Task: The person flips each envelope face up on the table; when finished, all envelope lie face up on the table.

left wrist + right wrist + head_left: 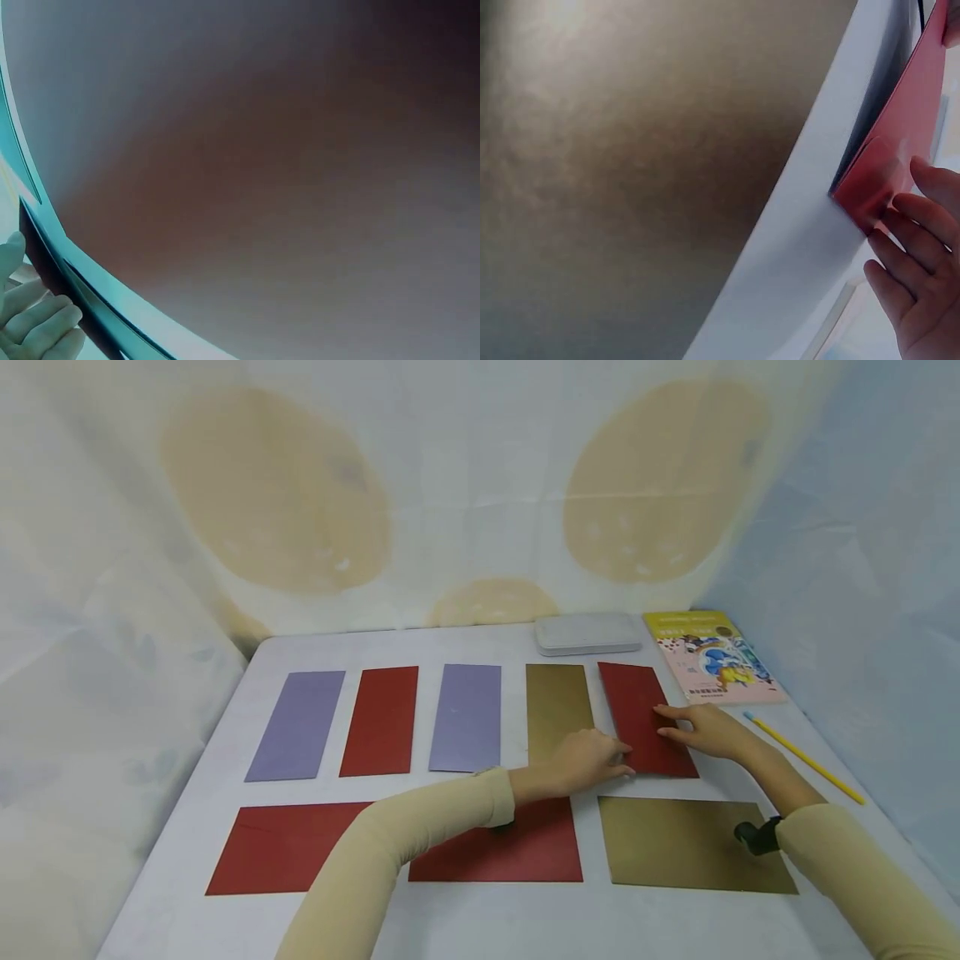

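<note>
White table [420, 643]: red card [637, 712], long axis 11-to-5 o'clock, at 2 o'clock from left hand [585, 760], hold unclear; at 9 o'clock from right hand [711, 731], fingers spread, touching.

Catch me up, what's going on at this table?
A person's left hand is at the left edge of the red card at the right end of the back row; the right hand is at its right edge. The card looks slightly raised. A gold card lies just left of it; a yellow pencil and a booklet lie to the right, untouched.
</note>
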Demonstrator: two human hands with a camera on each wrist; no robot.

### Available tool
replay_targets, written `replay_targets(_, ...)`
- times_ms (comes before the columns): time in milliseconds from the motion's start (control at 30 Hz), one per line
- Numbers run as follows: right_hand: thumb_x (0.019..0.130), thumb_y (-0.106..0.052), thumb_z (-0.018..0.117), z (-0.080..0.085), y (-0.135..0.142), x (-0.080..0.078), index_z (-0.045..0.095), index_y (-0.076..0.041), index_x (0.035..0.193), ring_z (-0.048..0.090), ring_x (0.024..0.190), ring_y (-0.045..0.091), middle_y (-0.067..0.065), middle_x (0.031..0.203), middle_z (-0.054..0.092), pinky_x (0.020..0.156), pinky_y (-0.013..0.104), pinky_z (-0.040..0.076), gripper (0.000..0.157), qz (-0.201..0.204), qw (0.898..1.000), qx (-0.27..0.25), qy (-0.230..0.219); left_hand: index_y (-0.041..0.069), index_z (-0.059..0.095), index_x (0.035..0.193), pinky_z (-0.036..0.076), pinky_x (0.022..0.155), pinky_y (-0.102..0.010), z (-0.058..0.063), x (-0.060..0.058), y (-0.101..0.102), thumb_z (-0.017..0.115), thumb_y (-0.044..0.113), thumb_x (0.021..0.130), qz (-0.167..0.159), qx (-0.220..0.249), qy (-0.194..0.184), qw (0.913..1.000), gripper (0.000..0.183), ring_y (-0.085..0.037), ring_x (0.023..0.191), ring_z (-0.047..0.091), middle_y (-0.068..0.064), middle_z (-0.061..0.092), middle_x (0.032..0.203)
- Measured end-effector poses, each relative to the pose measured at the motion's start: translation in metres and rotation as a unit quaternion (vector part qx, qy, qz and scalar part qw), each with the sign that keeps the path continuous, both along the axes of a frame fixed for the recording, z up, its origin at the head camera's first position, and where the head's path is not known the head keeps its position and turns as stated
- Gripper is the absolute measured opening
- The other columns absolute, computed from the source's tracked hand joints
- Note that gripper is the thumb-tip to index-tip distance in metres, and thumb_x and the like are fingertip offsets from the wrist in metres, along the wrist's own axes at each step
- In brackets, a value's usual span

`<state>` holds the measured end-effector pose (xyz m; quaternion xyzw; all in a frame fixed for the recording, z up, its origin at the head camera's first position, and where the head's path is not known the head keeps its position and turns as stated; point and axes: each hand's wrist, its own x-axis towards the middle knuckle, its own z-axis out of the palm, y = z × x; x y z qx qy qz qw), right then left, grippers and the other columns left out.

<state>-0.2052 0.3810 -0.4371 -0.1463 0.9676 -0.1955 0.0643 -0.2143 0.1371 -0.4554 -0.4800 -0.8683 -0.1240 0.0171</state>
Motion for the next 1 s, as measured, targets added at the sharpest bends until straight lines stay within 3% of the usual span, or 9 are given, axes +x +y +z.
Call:
replay_targets(167, 0.091, -0.021, 0.067, -0.001, 0.0, 0.0, 0.049, 0.008, 0.134, 0.044, 0.056, 0.015, 0.004, 0.063, 0.056, 0.046, 0.024, 0.035, 0.055, -0.006, 1.0, 0.003, -0.015, 0.022, 0.076, 0.105, 0.038, 0.046, -0.014, 0.0, 0.003, 0.006, 0.068, 0.044, 0.089, -0.002, -0.032, 0.044, 0.9985, 0.029, 0.004, 0.057, 0.046, 0.014, 0.061, 0.066)
replay_targets(233, 0.091, -0.021, 0.067, -0.001, 0.0, 0.002, 0.05, 0.008, 0.134, 0.052, 0.063, 0.021, 0.015, 0.075, 0.064, 0.054, 0.028, 0.048, 0.055, -0.003, 1.0, 0.011, -0.003, 0.023, 0.076, 0.099, 0.039, 0.046, -0.015, 0.0, 0.003, 0.006, 0.067, 0.044, 0.089, -0.003, -0.044, 0.059, 0.9973, 0.025, 0.003, 0.057, 0.047, 0.015, 0.059, 0.064)
replay_targets(300, 0.091, -0.02, 0.068, 0.0, -0.001, 0.005, 0.05, 0.007, 0.135, 0.06, 0.086, 0.031, 0.024, 0.102, 0.067, 0.073, 0.039, 0.055, 0.055, 0.001, 1.0, 0.019, 0.013, 0.023, 0.075, 0.095, 0.04, 0.047, -0.015, 0.0, 0.003, 0.006, 0.067, 0.044, 0.089, -0.006, -0.053, 0.073, 0.9959, 0.023, 0.004, 0.059, 0.05, 0.015, 0.061, 0.067)
replay_targets(367, 0.09, -0.021, 0.069, 0.002, -0.001, 0.01, 0.051, 0.006, 0.135, 0.056, 0.108, 0.04, 0.028, 0.125, 0.058, 0.087, 0.053, 0.049, 0.055, 0.004, 0.999, 0.024, 0.024, 0.023, 0.074, 0.095, 0.043, 0.05, -0.015, 0.0, 0.002, 0.005, 0.067, 0.043, 0.09, -0.018, -0.061, 0.084, 0.9944, 0.022, 0.003, 0.063, 0.055, 0.014, 0.066, 0.074)
replay_targets(433, 0.09, -0.02, 0.069, 0.003, -0.002, 0.015, 0.053, 0.005, 0.134, 0.051, 0.118, 0.045, 0.028, 0.132, 0.053, 0.092, 0.058, 0.044, 0.054, 0.007, 0.999, 0.023, 0.026, 0.023, 0.074, 0.102, 0.047, 0.056, -0.015, 0.0, 0.0, 0.003, 0.067, 0.041, 0.09, -0.037, -0.068, 0.089, 0.993, 0.022, 0.002, 0.073, 0.061, 0.012, 0.071, 0.088)
replay_targets(533, 0.09, -0.02, 0.07, 0.005, -0.003, 0.022, 0.056, 0.004, 0.131, 0.059, 0.105, 0.039, 0.028, 0.127, 0.057, 0.087, 0.052, 0.05, 0.05, 0.014, 0.999, 0.021, 0.021, 0.021, 0.072, 0.115, 0.05, 0.066, -0.015, -0.001, -0.003, 0.003, 0.066, 0.039, 0.092, -0.069, -0.083, 0.08, 0.991, 0.03, -0.001, 0.089, 0.065, 0.009, 0.07, 0.109)
replay_targets(633, 0.089, -0.02, 0.07, 0.005, -0.004, 0.026, 0.059, 0.004, 0.128, 0.06, 0.083, 0.025, 0.027, 0.121, 0.06, 0.069, 0.034, 0.053, 0.047, 0.019, 1.0, 0.023, 0.01, 0.019, 0.067, 0.124, 0.05, 0.074, -0.016, -0.002, -0.004, 0.005, 0.064, 0.041, 0.093, -0.086, -0.105, 0.059, 0.989, 0.038, -0.004, 0.099, 0.064, 0.008, 0.065, 0.122)
replay_targets(767, 0.089, -0.018, 0.069, 0.004, -0.004, 0.027, 0.059, 0.005, 0.127, 0.05, 0.069, 0.015, 0.027, 0.113, 0.064, 0.053, 0.025, 0.038, 0.046, 0.015, 1.0, 0.022, -0.001, 0.017, 0.065, 0.127, 0.049, 0.078, -0.016, -0.003, -0.004, 0.009, 0.063, 0.043, 0.093, -0.092, -0.117, 0.038, 0.9882, 0.043, -0.004, 0.1, 0.063, 0.006, 0.065, 0.123)
replay_targets(1000, 0.088, -0.016, 0.07, 0.004, -0.003, 0.028, 0.059, 0.006, 0.127, 0.05, 0.069, 0.015, 0.027, 0.111, 0.065, 0.051, 0.024, 0.037, 0.046, 0.015, 1.0, 0.019, 0.009, 0.015, 0.065, 0.126, 0.049, 0.078, -0.016, -0.002, -0.004, 0.012, 0.064, 0.041, 0.093, -0.096, -0.107, 0.027, 0.9893, 0.043, -0.003, 0.097, 0.064, 0.005, 0.066, 0.119)
